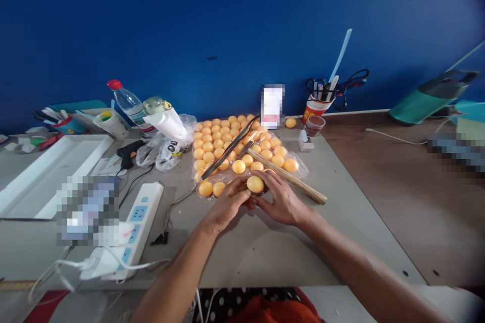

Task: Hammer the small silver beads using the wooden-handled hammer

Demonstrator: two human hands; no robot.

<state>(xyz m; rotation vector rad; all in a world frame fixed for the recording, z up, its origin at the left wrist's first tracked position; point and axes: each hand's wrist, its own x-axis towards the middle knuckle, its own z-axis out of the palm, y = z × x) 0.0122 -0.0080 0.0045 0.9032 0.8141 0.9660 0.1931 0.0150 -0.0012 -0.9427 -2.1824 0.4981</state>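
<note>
Head view: one desk point(235, 257) below a blue wall; three patches are pixelated past reading.
White tray point(34, 174): one, cut off by the left edge, its near corner under a pixelated patch.
Red-capped bottle point(131, 103): one, leaning; its lower part is hidden.
Glue gun point(131, 151): one, black, beside a crumpled plastic bag point(166, 156) whose print shows only in part.
Power strip point(142, 212): one, white; plugs and cables hide some sockets.
Ball pack point(208, 146): yellow-orange balls in rows under clear film; several dozen, the exact count lost beneath tools and hands.
Left hand point(229, 199): one, its fingers closed on the ball's left side, thumb against it.
Held ball point(255, 183): one, between both hands at the pack's near edge, its underside hidden.
Right hand point(282, 199): one, fingers curled round the ball's right side, gripping it too; some fingertips are out of sight.
Hammer point(297, 181): one, wooden-handled, lying across the pack.
Loose ball point(290, 122): one, behind the pack.
Red cup point(316, 107): one, crowded with tools too overlapped to count.
Teal bottle point(415, 103): one, lying tilted.
</note>
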